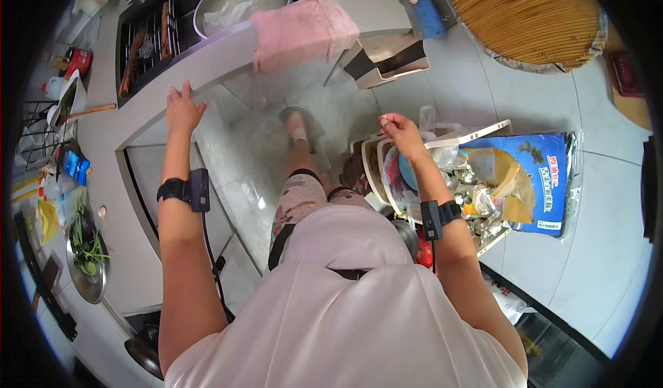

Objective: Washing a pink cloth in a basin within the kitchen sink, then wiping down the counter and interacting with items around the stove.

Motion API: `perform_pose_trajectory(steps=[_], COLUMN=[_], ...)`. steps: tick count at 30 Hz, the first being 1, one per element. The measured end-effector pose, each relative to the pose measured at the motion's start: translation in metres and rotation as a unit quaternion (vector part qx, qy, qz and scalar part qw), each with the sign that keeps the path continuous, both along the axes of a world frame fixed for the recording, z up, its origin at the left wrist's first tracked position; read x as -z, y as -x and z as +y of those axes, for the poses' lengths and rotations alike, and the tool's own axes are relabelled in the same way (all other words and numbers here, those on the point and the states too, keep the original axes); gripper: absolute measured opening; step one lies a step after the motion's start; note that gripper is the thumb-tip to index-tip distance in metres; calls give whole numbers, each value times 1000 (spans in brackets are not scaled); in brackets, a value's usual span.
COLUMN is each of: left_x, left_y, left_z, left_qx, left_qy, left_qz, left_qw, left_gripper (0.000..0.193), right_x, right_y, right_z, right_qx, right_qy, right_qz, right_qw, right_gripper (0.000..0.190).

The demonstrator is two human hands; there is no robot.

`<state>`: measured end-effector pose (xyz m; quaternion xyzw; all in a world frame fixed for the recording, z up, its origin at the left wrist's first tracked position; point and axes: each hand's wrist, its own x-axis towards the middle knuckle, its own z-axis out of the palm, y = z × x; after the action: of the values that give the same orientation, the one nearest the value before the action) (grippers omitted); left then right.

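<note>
My left hand (185, 109) is held out with fingers spread, its fingertips over the front edge of the grey countertop (217, 74). It holds nothing. Beyond it is a black sink (181, 5) with a metal rack, a brown whisk brush (133, 59) and a steel wool scrubber (147, 48). In the sink a large metal basin (241, 5) holds cloudy water and a whitish thin sheet, perhaps plastic. My right hand (404, 135) hovers by a cream plastic shelf rack (479, 133), its fingers curled in; I see nothing in them. A pink towel (300, 33) drapes over the counter edge.
A beige bin (388, 64) stands on the tiled floor under the counter. At upper right lies a round stalk mat (523, 18). A blue printed package (549, 181) leans beside the cluttered rack. On the left counter are a plate of greens (85, 253) and a wooden-handled pan (70, 100).
</note>
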<state>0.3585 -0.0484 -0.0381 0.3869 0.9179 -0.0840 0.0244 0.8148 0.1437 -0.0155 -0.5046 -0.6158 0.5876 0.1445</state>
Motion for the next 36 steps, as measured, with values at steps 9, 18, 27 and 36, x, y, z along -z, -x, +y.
perform_pose_trajectory(steps=[9, 18, 27, 36], left_x=[-17, -32, -71, -71], left_y=[-2, 12, 56, 149], left_z=[5, 11, 43, 106], left_qx=[-1, 26, 70, 20], left_qy=[4, 40, 149, -75], left_qz=[-53, -69, -211, -362], left_qw=[999, 996, 963, 929], left_gripper=[78, 81, 64, 45], right_x=[25, 19, -30, 26], right_y=[14, 65, 224, 441], right_z=[12, 15, 87, 165], right_qx=[-15, -83, -136, -159], right_qy=[-23, 7, 23, -104], right_qz=[5, 3, 86, 0], right_qw=[1000, 996, 987, 982], right_gripper=[23, 23, 15, 27])
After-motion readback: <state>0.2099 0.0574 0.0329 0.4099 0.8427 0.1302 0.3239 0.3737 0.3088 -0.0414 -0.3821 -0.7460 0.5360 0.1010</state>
